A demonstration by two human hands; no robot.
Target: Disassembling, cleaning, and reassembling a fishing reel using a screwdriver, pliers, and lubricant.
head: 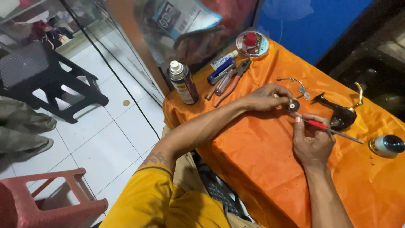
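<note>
1. Orange cloth covers the table where we work, and both our hands meet over its middle.
2. Our left hand is closed narrowly, fingertips pinched around a small round dark part that it steadies just above the cloth.
3. Our right hand is curled tight around a thin tool with a red handle; thumb and forefinger grip it near the front, and its metal shaft juts out to the right past the hand.
4. The tool's front end touches the round part, so the part sits between both hands, right at the fingertips of each.
5. Our left forearm stretches in from the lower left across the table edge, wrist bent slightly down; our right forearm rises from the bottom edge, palm turned toward us.
6. Just beyond the right hand lies a dark curved piece with brass-coloured fittings, close to but apart from the fingers.
7. A bent wire with small discs lies just behind the left hand.
8. Farther back we see pliers, a spray can and a round lidded dish; a dark-capped bottle lies to the right.
</note>
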